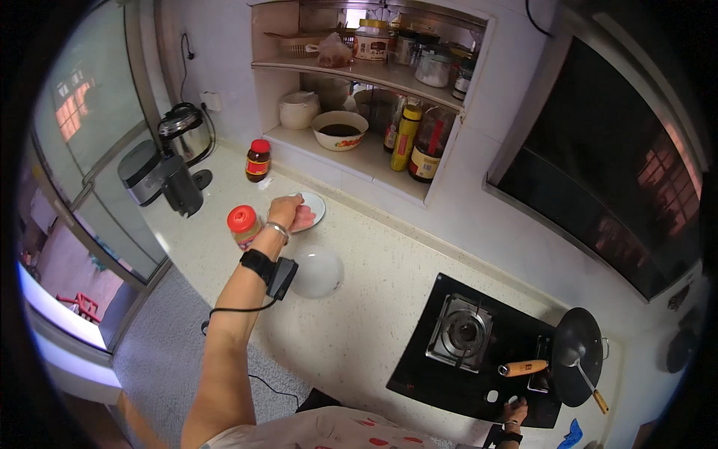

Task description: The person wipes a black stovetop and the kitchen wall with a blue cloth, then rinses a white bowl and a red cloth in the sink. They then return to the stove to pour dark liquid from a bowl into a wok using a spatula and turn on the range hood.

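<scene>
My left hand (286, 213) reaches over the counter to a small white plate (317, 210) with pink raw meat (303, 218) on it; its fingers are bunched at the meat, and whether they grip it is unclear. Beside my forearm lie a white bowl (318, 272) and a glass jar with a red lid (243, 219). At the lower right, my right hand (516, 411) is at a knob (512, 400) on the front of the black gas hob (415, 348). A wok (572, 337) with a wooden handle sits on the hob's right side, a metal spatula (586, 376) in it.
A red-lidded jar (258, 161), a dark jug (180, 185), a rice cooker (139, 171) and a pressure cooker (185, 134) stand at the counter's far left. The wall shelf (359, 168) holds a bowl of dark liquid (340, 130), bottles and jars. A blue object (571, 435) lies near the hob.
</scene>
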Tool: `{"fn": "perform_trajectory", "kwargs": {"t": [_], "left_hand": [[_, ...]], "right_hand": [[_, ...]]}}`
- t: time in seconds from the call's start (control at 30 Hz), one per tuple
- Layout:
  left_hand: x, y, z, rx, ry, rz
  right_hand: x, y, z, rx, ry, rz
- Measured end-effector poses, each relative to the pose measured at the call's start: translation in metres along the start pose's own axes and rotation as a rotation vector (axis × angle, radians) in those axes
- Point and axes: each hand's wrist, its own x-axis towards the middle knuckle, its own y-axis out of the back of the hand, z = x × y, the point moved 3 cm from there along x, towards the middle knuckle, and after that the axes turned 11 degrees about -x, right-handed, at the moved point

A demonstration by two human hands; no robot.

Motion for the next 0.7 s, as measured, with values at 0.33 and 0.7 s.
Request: {"fn": "perform_trajectory", "kwargs": {"t": [0.33, 0.7], "left_hand": [[0.227, -0.023, 0.007, -0.426, 0.125, -0.099], [0.379, -0.038, -0.004, -0.343, 0.519, -0.519]], "right_hand": [[-0.106, 0.016, -0.030, -0.011, 0.093, 0.000], [-0.182, 0.052, -0.097, -0.038, -0.616, -0.290]]}}
